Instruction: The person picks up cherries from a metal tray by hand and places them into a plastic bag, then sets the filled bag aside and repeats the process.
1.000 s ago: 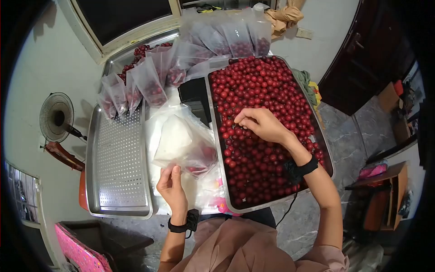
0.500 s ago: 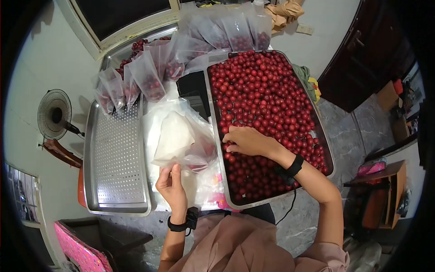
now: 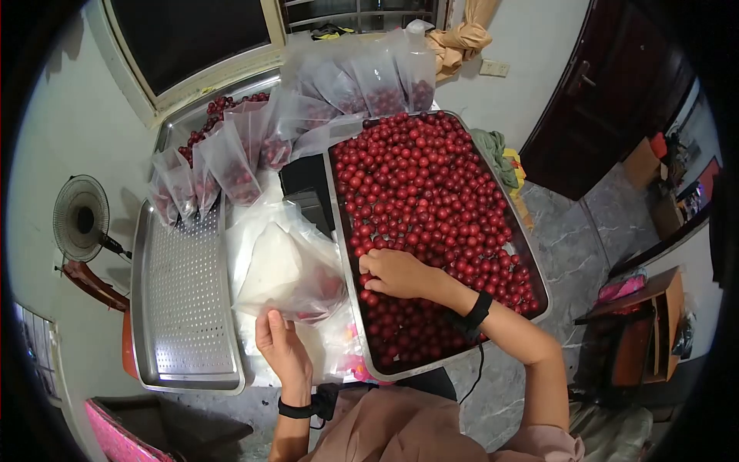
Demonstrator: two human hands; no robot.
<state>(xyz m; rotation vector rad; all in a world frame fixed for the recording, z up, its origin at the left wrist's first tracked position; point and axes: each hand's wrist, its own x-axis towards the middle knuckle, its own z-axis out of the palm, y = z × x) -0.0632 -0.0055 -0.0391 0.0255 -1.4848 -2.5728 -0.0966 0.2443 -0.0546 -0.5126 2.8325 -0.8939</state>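
Note:
My left hand [image 3: 281, 343] pinches the near edge of a clear plastic bag [image 3: 315, 289] that lies on the white-covered table, with some red fruit inside. A pale, off-white sheet [image 3: 269, 258] shows at the bag's left part. To the right, my right hand [image 3: 385, 273] rests at the left side of a large metal tray [image 3: 344, 254] spread with round red fruits [image 3: 431, 185]. Its fingers are curled down onto the fruits, and its fingertips are partly hidden, so what they hold cannot be made out.
A perforated metal tray [image 3: 185, 300] lies on the left. Filled plastic bags [image 3: 231, 165] stand behind it and along the back. A black object [image 3: 308, 189] sits between the trays. A fan [image 3: 83, 219] is at the far left, a dark door [image 3: 593, 85] at the right.
The whole view has shifted, with the table now lower and further left. My left hand keeps its pinch on the bag, and the fingers of my right hand look more curled in.

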